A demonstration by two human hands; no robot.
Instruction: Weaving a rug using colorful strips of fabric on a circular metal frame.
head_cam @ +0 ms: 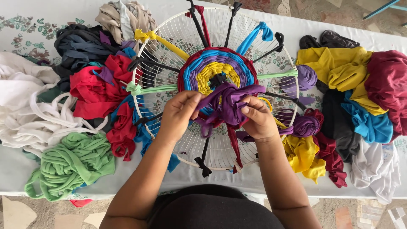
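A round white wire grille lies on the table, with fabric strips tied across it like spokes. At its centre sits a woven disc of yellow, purple, blue and dark red rings. My left hand and my right hand both grip a bunched purple fabric strip just in front of the disc, over the grille's near half. The strip's loose ends hang down between my hands.
Fabric piles flank the grille: white strips, a green bundle, red and dark cloth at left; yellow, maroon, blue and purple at right. The table's near edge runs just before my body.
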